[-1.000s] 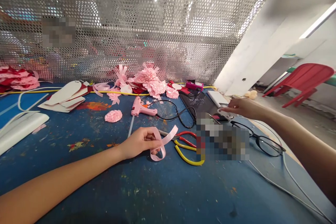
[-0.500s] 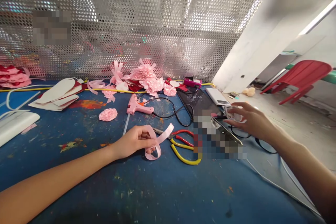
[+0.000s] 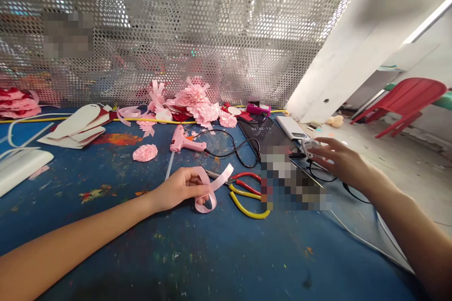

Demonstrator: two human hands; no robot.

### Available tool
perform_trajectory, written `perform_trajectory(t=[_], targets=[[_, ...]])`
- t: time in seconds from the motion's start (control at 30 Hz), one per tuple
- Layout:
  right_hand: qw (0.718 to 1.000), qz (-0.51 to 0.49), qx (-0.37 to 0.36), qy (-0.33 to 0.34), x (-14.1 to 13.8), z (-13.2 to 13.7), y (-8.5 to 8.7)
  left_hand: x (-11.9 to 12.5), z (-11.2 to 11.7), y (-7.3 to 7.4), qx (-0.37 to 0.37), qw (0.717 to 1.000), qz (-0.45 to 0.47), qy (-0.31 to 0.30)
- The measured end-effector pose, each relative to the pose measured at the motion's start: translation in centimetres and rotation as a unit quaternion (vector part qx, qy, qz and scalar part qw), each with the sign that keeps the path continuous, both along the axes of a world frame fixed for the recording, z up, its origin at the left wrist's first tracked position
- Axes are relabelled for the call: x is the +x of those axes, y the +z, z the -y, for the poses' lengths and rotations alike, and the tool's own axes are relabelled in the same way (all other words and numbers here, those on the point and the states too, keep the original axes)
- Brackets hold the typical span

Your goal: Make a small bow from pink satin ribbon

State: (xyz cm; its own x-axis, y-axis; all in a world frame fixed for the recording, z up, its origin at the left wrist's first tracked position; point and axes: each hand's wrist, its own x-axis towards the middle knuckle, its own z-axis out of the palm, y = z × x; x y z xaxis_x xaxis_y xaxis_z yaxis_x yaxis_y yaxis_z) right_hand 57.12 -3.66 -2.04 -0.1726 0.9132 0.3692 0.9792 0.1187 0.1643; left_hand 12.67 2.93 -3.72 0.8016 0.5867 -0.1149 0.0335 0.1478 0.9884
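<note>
Pinched in the fingers of my left hand (image 3: 187, 189) is a looped pink ribbon (image 3: 223, 176), its free end pointing up and right. Just beyond it lie scissors (image 3: 252, 215) with one red and one yellow handle. At the right, my right hand (image 3: 339, 159) has its fingers curled around a small white object (image 3: 308, 145); its kind is unclear and partly hidden by the fingers. Behind my left hand rests a pink glue gun (image 3: 189, 143) with a clear glue stick (image 3: 170, 165) in it. A round pink ruffled piece (image 3: 145, 153) lies to its left.
Pink ruffled flowers (image 3: 197, 101) are piled against the perforated metal screen (image 3: 212, 23). White card pieces (image 3: 76, 127) lie at left. A dark panel (image 3: 263, 131), a white power bank (image 3: 290, 128) and a partly blurred phone (image 3: 307, 178) lie at right, among cables. A red chair (image 3: 406, 101) stands beyond.
The view has shifted very slightly. My left hand keeps the ribbon in the same place, and the fingers of my right hand have moved a little over the white object.
</note>
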Motion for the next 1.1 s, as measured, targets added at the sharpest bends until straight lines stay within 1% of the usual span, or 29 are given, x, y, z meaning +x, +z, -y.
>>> perform_trajectory(t=[0.1, 0.17, 0.27, 0.33, 0.4, 0.47, 0.53, 0.6, 0.67, 0.73, 0.8, 0.93, 1.0, 1.1], targets=[[1.0, 0.02, 0.008, -0.007, 0.0, 0.2, -0.3, -0.1, 0.0, 0.0, 0.001, 1.0, 0.0, -0.002], [0.999, 0.033, 0.01, -0.008, -0.3, 0.5, -0.2, -0.1, 0.0, 0.0, 0.002, 1.0, 0.0, -0.005], [0.998, 0.059, 0.023, -0.006, -1.6, 1.1, 0.5, -0.1, -0.1, 0.1, 0.006, 1.0, 0.001, -0.005], [0.997, 0.061, 0.056, -0.005, -2.9, 1.4, 1.2, -0.1, -0.1, 0.1, 0.008, 1.0, -0.001, -0.004], [0.995, 0.017, 0.096, 0.007, -4.3, 1.5, 1.7, -0.1, -0.1, 0.2, 0.009, 1.0, -0.003, -0.004], [0.991, -0.077, 0.11, 0.013, -5.8, 1.6, 1.9, -0.1, -0.1, 0.2, 0.01, 1.0, -0.003, -0.004], [0.981, -0.174, 0.079, 0.025, -7.2, 1.8, 1.9, -0.1, 0.0, 0.3, 0.009, 1.0, -0.004, -0.003], [0.973, -0.224, 0.01, 0.054, -8.4, 1.9, 1.7, -0.1, 0.0, 0.3, 0.008, 1.0, -0.007, -0.001], [0.969, -0.215, -0.063, 0.099, -9.2, 2.1, 1.4, -0.2, 0.0, 0.3, 0.01, 1.0, -0.01, 0.0], [0.968, -0.195, -0.107, 0.117, -9.5, 2.2, 1.2, -0.2, 0.0, 0.3, 0.011, 1.0, -0.011, 0.002], [0.967, -0.209, -0.103, 0.102, -9.4, 2.3, 1.1, -0.2, 0.0, 0.3, 0.011, 1.0, -0.011, 0.002], [0.954, -0.292, -0.036, 0.065, -9.1, 2.2, 1.0, -0.2, -0.1, 0.3, 0.011, 1.0, -0.01, -0.001], [0.952, -0.297, -0.04, 0.055, -9.1, 2.2, 1.0, -0.2, -0.1, 0.3, 0.011, 1.0, -0.01, -0.001], [0.957, -0.276, -0.079, 0.045, -9.5, 2.1, 1.0, -0.2, -0.1, 0.3, 0.012, 1.0, -0.011, -0.001]])
